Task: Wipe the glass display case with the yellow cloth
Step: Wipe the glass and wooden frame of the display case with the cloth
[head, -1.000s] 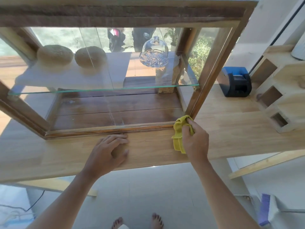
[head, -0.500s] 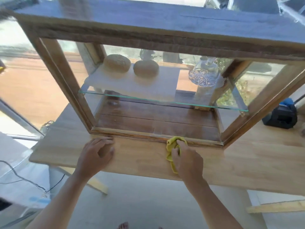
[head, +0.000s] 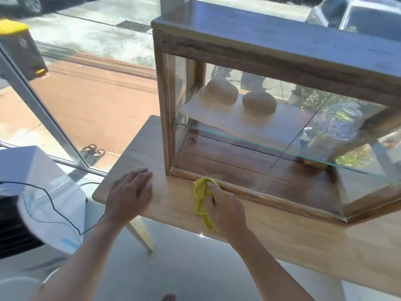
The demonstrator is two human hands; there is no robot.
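Right hand (head: 225, 210) fingers curled, gripping yellow cloth (head: 201, 192) against lower front frame of glass display case (head: 271, 118) near its left corner, left hand (head: 129, 194) fingers spread flat on tabletop (head: 303, 240) beside it.

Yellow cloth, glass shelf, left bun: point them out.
yellow cloth (head: 200, 193), head view, bunched upper part.
glass shelf (head: 249, 139), head view, front edge.
left bun (head: 221, 92), head view, top crust.

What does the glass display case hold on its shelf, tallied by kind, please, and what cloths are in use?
Round bread loaves: 2
Cut-glass dome: 1
Yellow cloth: 1, held by the right hand at the case's bottom frame
Total: 4
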